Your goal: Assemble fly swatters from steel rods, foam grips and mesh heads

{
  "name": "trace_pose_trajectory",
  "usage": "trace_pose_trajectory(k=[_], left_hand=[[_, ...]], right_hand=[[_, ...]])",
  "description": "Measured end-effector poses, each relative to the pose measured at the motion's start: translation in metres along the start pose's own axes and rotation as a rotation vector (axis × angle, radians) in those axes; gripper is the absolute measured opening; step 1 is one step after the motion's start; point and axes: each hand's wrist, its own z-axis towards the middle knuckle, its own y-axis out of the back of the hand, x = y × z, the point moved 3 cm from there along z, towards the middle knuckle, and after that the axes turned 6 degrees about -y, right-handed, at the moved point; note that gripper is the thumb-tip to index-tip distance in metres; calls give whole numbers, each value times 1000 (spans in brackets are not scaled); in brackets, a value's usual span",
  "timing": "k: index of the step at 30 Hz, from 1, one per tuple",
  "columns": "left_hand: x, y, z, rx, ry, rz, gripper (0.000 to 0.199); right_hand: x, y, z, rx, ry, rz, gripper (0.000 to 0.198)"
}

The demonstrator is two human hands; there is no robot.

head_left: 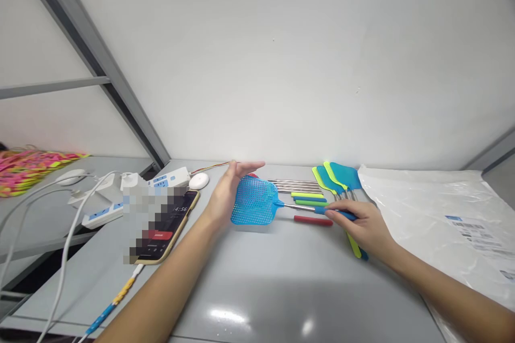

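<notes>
A blue fly swatter lies level above the table, its perforated head to the left and its metal shaft running right. My right hand is closed around its blue grip. Fingers stretched out, my left hand stands beside the left edge of the swatter head; I cannot tell whether it touches. Behind the shaft are several metal rods. Loose handle grips lie nearby, a yellow-green one and a red one among them. Several assembled swatters rest behind my right hand, which partly hides them.
A phone lies left of my left forearm. Power strips, white cables and a round white device are around it. Clear plastic packaging covers the right side. A white wall rises behind the grey table.
</notes>
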Motion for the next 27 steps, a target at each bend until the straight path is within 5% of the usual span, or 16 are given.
trace_pose_trajectory(k=[6,18,27], left_hand=[[12,-2,-11,132,110,-121,62],[11,2,-17,-26,115,-202,62],[17,14,-13,-214,328,-303,54]], right_hand=[[-11,7,4,-57,-205,12,30],[5,-3,3,217,-120,-44,28],[-9,5,10,155,-248,169,29]])
